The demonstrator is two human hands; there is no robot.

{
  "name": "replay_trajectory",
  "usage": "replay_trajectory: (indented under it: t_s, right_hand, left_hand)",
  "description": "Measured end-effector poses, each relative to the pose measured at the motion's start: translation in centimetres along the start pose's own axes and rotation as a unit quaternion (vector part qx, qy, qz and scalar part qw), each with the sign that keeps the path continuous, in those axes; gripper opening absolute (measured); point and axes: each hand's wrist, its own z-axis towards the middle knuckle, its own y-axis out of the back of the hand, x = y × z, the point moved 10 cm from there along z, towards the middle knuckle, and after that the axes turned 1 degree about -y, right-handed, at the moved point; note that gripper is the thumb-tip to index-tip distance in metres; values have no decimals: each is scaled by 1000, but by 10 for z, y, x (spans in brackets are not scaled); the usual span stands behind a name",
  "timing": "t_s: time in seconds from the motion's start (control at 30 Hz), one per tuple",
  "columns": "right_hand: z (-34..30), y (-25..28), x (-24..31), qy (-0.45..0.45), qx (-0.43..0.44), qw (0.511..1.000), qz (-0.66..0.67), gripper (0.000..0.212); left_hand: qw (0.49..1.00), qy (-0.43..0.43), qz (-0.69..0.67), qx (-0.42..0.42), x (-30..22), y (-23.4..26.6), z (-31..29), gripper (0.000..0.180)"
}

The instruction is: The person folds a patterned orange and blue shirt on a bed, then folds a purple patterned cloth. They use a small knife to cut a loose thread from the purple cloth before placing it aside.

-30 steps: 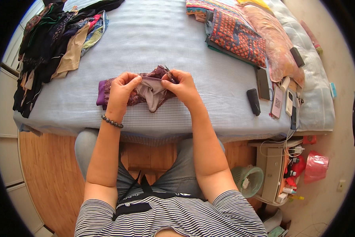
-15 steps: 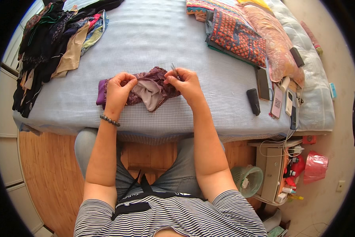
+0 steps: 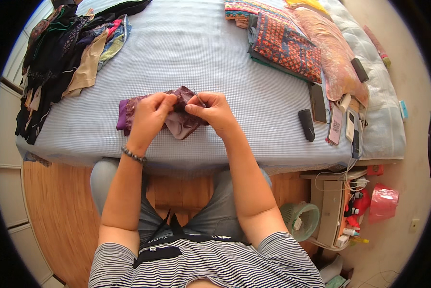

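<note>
A dark purple patterned garment point(image 3: 186, 130) with a pale lining lies bunched on the near part of the bed, a brighter purple band showing at its left end. My left hand point(image 3: 150, 113) is closed in a pinch on its upper part, thumb and forefinger together. Close beside it, my right hand point(image 3: 214, 113) is closed around a slim pointed metal tool point(image 3: 197, 97), perhaps small scissors, whose tip sticks up past the fingers. Part of the tool and the cloth between the fingertips are hidden by my hands.
A heap of dark clothes point(image 3: 57, 62) covers the bed's far left. Folded patterned cloth point(image 3: 287, 48) and a pink pillow point(image 3: 323, 48) lie far right, near a black case point(image 3: 307, 125) and a phone point(image 3: 336, 125). A green basket point(image 3: 301, 220) stands below, beside an open drawer unit point(image 3: 329, 211).
My hands have come closer together; the right moved left and slightly down with the tool, the left shifted a little right. The garment's pale lining is now more covered and folded.
</note>
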Motion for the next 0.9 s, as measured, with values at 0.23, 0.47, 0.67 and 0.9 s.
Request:
replay_trajectory:
  t_s: [0.23, 0.47, 0.67, 0.9]
  right_hand:
    - [-2, -3, -17, -43, -14, 998, 43, 15]
    - [5, 22, -17, 4, -86, 996, -29, 15]
    - [7, 15, -25, -30, -49, 996, 68, 12]
    - [5, 13, -28, -57, -52, 987, 144, 14]
  left_hand:
    - [942, 176, -285, 23, 58, -22, -16, 23]
    - [907, 188, -374, 48, 62, -30, -19, 19]
    - [920, 174, -349, 43, 49, -29, -18, 18]
    - [995, 59, -45, -64, 16, -26, -9, 34]
